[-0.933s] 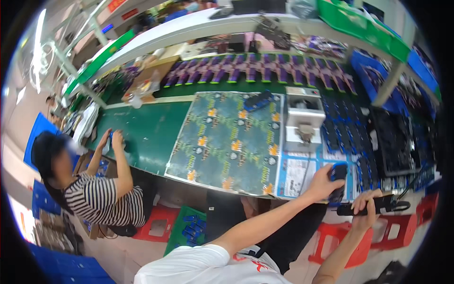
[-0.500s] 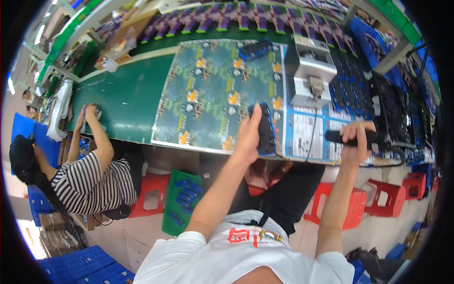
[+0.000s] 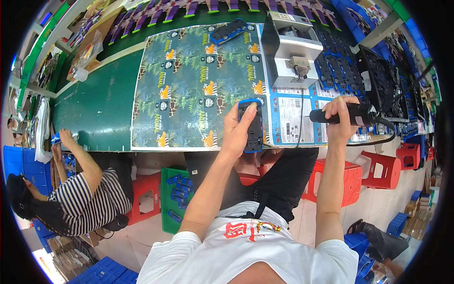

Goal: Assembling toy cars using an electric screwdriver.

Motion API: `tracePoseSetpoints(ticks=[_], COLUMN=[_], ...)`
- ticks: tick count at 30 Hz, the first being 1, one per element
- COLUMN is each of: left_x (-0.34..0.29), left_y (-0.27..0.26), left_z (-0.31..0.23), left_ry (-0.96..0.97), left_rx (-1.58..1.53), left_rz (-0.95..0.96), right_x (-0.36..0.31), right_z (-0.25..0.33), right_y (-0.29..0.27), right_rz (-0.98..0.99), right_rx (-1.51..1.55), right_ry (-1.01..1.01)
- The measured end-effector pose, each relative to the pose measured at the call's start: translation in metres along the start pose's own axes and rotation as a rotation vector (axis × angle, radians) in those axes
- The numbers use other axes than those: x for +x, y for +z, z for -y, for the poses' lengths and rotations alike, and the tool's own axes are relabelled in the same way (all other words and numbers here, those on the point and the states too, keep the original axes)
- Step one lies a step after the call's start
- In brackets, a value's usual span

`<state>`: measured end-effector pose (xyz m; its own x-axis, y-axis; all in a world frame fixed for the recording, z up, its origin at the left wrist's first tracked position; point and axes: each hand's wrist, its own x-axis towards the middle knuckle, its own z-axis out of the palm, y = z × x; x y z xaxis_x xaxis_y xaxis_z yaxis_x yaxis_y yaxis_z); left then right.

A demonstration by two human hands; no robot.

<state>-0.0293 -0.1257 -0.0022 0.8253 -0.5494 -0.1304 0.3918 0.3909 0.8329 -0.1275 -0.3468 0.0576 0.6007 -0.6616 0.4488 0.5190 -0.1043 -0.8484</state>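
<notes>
Right now, the left hand (image 3: 239,128) grips a blue-and-black toy body (image 3: 255,128), thumb laid over its dark face, above the right edge of the animal-print mat (image 3: 189,85) near the table's front. The right hand (image 3: 343,118) has its fingers wrapped around a black screwdriver (image 3: 363,115), its thin tip pointing left, well apart from the toy body. A slip of that single thumb could let the toy body turn or drop over the front edge; the cord (image 3: 392,132), looping behind the handle, might snag and drag the tip off line. Compared with the earliest frame, the toy body sits farther left, and the screwdriver is over the blue-bordered sheet (image 3: 289,120) instead of beside the table's front edge.
</notes>
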Motion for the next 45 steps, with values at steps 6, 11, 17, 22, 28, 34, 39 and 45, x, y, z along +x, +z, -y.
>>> tracePoseSetpoints(ticks=[6,11,17,22,28,34,39,45], left_x=[-0.011,-0.021,-0.021,-0.027,-0.043,-0.039,-0.033,-0.031], left_y=[0.015,0.017,0.028,0.031,0.028,0.025,0.031,0.029], left_z=[0.001,0.001,-0.003,-0.011,-0.005,-0.031,-0.044,-0.044], left_ry=[0.206,0.281,0.477,0.534,0.525,0.312,0.342,0.234], left_rx=[0.268,0.369,0.498,0.529,0.490,-0.087,-0.235,-0.395], left_rz=[0.083,0.154,0.282,0.301,0.214,-0.102,-0.160,-0.187], right_x=[0.003,-0.023,-0.075,-0.079,-0.098,-0.120,-0.126,-0.128], right_z=[-0.006,-0.015,0.002,0.005,0.005,-0.007,-0.015,-0.018], right_y=[-0.006,-0.015,-0.003,0.068,0.078,0.086,0.101,0.102], right_rz=[-0.064,-0.316,-0.049,0.287,0.275,0.280,0.300,0.272], right_rx=[-0.040,-0.068,-0.371,-0.171,-0.062,-0.049,0.009,-0.055], right_ry=[-0.048,-0.106,-0.444,0.085,0.233,0.314,0.478,0.334])
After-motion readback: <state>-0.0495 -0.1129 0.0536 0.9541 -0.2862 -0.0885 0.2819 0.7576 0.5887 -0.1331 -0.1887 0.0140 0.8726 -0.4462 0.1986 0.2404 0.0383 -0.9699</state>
